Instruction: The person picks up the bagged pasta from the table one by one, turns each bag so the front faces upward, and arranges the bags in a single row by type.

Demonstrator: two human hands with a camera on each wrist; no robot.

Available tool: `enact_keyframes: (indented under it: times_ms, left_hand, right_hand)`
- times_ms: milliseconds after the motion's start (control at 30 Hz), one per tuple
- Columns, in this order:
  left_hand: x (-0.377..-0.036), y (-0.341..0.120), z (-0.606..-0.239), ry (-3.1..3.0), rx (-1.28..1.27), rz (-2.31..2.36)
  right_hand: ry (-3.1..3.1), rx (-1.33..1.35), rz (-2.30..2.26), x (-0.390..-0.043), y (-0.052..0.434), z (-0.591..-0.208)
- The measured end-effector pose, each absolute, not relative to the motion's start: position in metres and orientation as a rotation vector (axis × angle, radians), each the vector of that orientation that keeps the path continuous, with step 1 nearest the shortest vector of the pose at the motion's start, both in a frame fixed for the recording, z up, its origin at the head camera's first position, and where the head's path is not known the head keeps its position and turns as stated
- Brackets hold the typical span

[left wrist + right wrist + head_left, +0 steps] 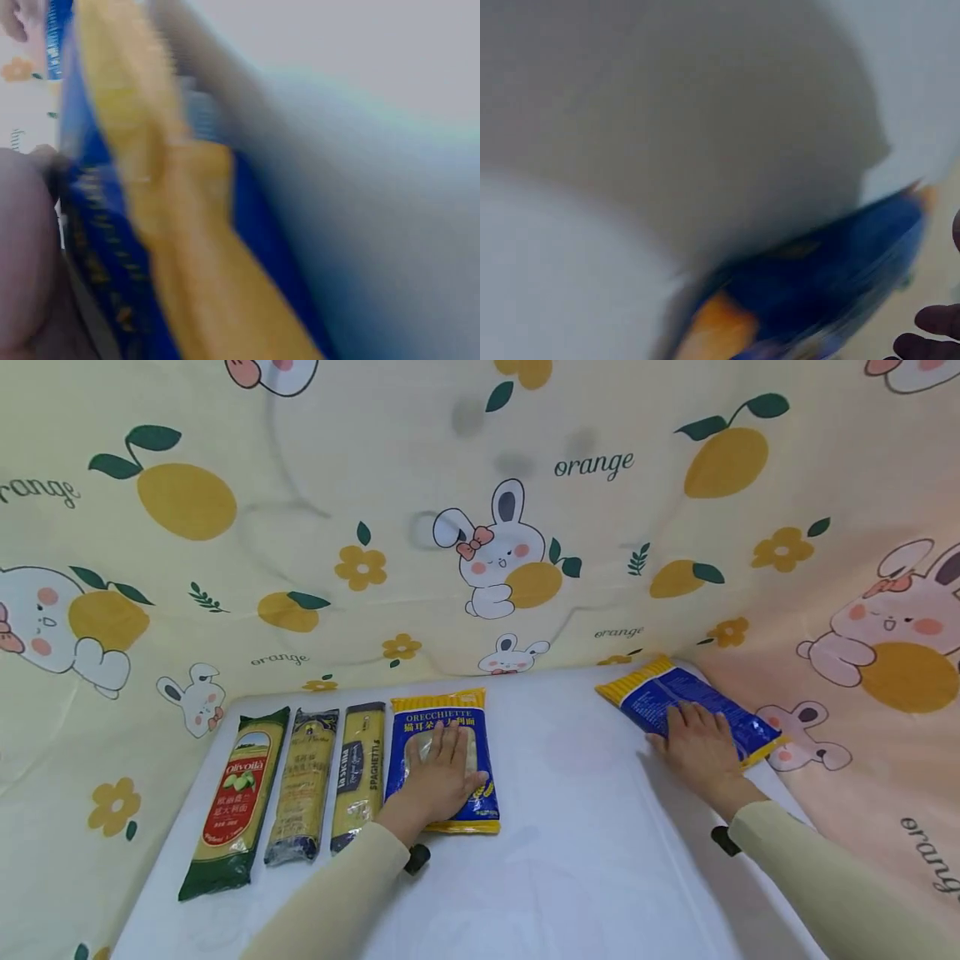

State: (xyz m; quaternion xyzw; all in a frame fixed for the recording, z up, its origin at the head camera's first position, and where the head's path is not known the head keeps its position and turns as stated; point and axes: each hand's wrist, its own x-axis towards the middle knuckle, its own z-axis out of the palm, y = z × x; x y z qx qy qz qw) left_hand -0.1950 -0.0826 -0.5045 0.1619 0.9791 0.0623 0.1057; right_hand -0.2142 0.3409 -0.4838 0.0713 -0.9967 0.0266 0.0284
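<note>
My left hand [438, 777] rests on a blue and yellow bag of orecchiette [478, 806], fingers extended over its clear window. The left wrist view shows that bag's yellow edge [202, 247] up close and blurred. At the right, my right hand [697, 747] lies over a second blue and yellow bag [645, 693], its fingers reaching onto the upper face. This bag sits at a slant by the table's right edge. Blurred in the right wrist view, the same bag [832, 262] has fingertips [937, 321] beside it.
Left of the orecchiette, three long packs lie in a row: a spaghetti pack [363, 777], a clear pasta pack [302, 785] and a red and green pasta pack [240, 793]. They rest on a white table [570, 860]. A patterned cloth [405, 468] hangs behind and at both sides.
</note>
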Motion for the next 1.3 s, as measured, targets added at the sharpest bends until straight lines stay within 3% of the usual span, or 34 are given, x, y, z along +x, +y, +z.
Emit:
enact_keyframes:
  times_ms: [200,400,567,767,1100,1300]
  left_hand:
    - [-0.193,-0.08,-0.507,2.911,0.467,0.114]
    - [-0.191,-0.078,-0.508,2.888,0.481,0.145]
    - [-0.189,-0.08,-0.511,2.897,0.507,0.172]
    - [-0.189,-0.084,-0.515,2.895,0.519,0.2]
    - [-0.189,-0.088,-0.515,2.879,0.505,0.221]
    - [-0.191,-0.089,-0.517,2.889,0.504,0.224]
  right_hand:
    - [-3.234,0.034,0.193,-0.228,0.386,-0.495]
    - [-3.365,-0.037,0.425,-0.225,0.396,-0.508]
    - [-3.351,-0.105,0.461,-0.218,0.375,-0.515]
    - [-3.316,-0.175,0.366,-0.204,0.313,-0.513]
    - [-3.185,0.36,0.156,-0.154,0.212,-0.502]
    - [-3.077,0.713,0.051,-0.15,0.189,-0.489]
